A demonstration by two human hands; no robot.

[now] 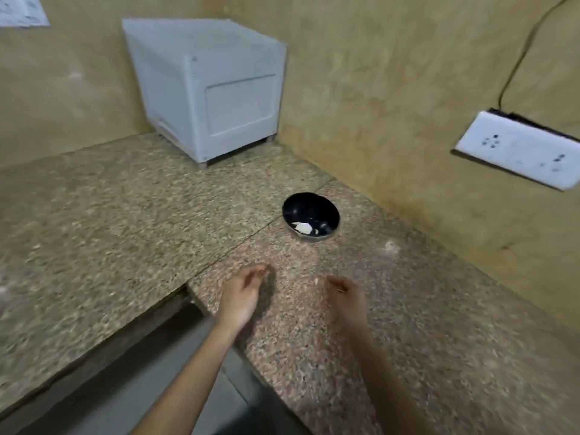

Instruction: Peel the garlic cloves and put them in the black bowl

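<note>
Both bare hands hang low over the speckled brown granite bench (125, 215), and the picture is blurred. The left hand (241, 293) sits at 7 o'clock of the round black bowl (301, 205), its fingers curled in toward the thumb. The grip looks drawn together, but whether anything sits inside it cannot be told. The right hand (345, 301) is at 5 o'clock of the bowl, well apart from the left, fingers bent downward. A small pale scrap (316, 281) shows just at its fingertips, touching or merely beside them, too smeared to say, so that grip is unreadable as well. The bowl stands on the bench at 12 o'clock of the hands, near the right-hand wall, with a few white pieces (303, 227) lying in its bottom on the near side. Further back, at 11 o'clock, a white plastic box (213, 89) on short feet fills the corner. At 2 o'clock a white socket plate (518, 149) hangs tilted on the yellowish wall, a dark cable (518, 58) rising from it.
</note>
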